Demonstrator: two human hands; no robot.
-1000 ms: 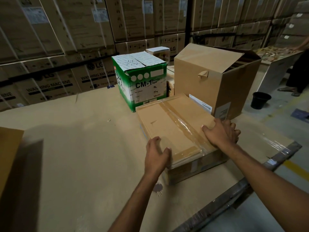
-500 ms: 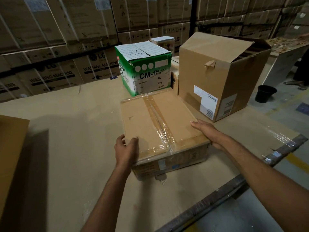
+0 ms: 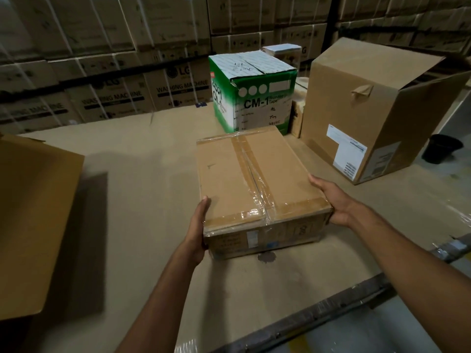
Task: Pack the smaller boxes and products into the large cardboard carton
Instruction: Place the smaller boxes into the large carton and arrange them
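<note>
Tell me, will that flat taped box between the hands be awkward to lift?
Probably stiff: the flat taped box keeps crisp square edges. Its glossy tape may be slick, but the left hand and right hand clasp bare cardboard sides. Using both hands hints at some weight, though that is uncertain.

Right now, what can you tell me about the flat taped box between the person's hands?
The flat taped box is plain brown cardboard, sealed along its top seam and edges with glossy clear tape. Small labels and faint print mark its near side. It lies level, just in front of the green and white box, with the left hand and right hand pressed against its sides.
</note>
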